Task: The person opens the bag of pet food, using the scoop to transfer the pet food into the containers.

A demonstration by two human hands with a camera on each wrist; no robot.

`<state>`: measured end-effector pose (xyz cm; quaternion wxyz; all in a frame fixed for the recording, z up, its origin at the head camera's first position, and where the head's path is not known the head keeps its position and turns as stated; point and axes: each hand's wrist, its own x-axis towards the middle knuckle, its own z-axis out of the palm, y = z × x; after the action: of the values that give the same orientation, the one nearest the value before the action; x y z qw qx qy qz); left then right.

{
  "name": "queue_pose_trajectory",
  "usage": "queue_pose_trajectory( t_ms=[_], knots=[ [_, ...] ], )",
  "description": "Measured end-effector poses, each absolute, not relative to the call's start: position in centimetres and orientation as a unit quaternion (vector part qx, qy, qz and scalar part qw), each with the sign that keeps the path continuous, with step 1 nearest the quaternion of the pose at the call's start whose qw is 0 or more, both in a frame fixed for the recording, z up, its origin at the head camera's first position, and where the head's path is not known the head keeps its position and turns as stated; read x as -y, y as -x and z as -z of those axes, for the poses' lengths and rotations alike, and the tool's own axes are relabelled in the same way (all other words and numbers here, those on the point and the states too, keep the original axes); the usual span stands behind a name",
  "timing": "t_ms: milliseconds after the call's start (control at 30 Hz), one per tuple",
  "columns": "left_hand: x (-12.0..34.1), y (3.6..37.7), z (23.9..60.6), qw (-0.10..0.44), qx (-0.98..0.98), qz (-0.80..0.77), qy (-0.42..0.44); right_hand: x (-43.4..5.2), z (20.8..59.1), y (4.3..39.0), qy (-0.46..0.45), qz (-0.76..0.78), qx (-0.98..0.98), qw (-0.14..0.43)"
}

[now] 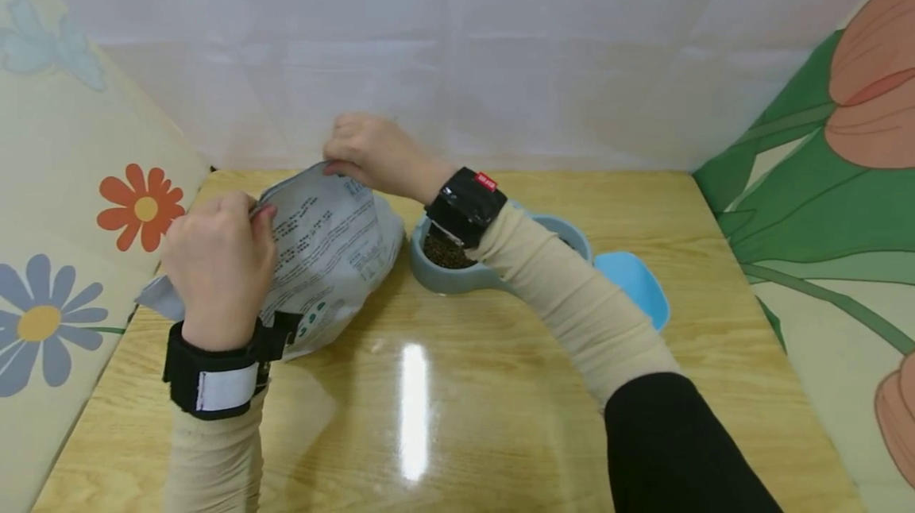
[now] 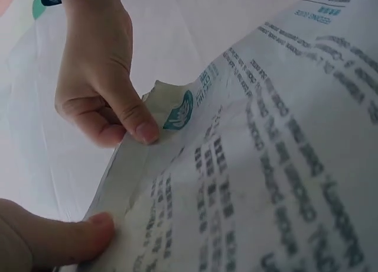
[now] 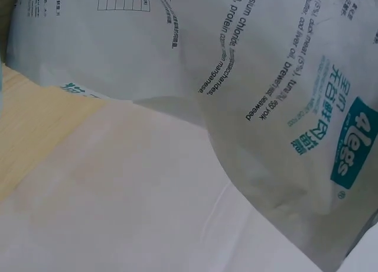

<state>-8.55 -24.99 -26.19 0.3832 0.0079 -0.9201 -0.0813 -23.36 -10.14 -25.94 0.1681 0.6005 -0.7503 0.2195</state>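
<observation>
White printed bag point(image 1: 329, 259) lies on its side on the desk point(image 1: 443, 418), left of centre, top edge lifted up toward the back wall. Left hand point(image 1: 218, 267) at the bag's near-left top corner: thumb pressed flat on the printed face, other fingers curled behind, so the edge is pinched between them; left wrist cam shows the thumb tip point(image 2: 97, 227) on the bag edge. Right hand point(image 1: 375, 152) at the far end of the same top edge, fingers point(image 2: 139, 127) curled & clamped on the corner by the teal logo. Bag hangs betw. both hands, body resting on the desk. Just right of the bag, touching or nearly so: grey-blue bowl point(image 1: 457, 279) w/ brown kibble point(image 1: 446, 252), under the right forearm. Blue scoop-like piece point(image 1: 636, 287) further right.
</observation>
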Motion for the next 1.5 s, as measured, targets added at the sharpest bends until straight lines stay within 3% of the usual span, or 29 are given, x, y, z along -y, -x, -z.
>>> queue_pose_trajectory(
  t_ms=[467, 800, 1033, 1367, 1500],
  knots=[
    [25.2, 6.9, 25.9, 0.344, 0.934, 0.096, -0.019, 8.4, 26.7, 24.9, -0.576, -0.226, 0.760, 0.199],
    [25.6, 6.7, 26.3, 0.375, 0.923, 0.087, -0.018, 9.2, 26.7, 24.4, -0.563, -0.210, 0.767, 0.226],
    [25.9, 5.7, 26.1, 0.352, 0.932, 0.083, -0.031, 8.7, 26.8, 24.8, -0.555, -0.216, 0.775, 0.210],
    [26.1, 6.0, 26.5, 0.382, 0.920, 0.090, -0.018, 7.5, 27.0, 25.7, -0.536, -0.202, 0.785, 0.235],
    [26.2, 5.7, 26.5, 0.363, 0.927, 0.088, -0.021, 7.4, 27.0, 25.8, -0.532, -0.193, 0.790, 0.234]
  ],
)
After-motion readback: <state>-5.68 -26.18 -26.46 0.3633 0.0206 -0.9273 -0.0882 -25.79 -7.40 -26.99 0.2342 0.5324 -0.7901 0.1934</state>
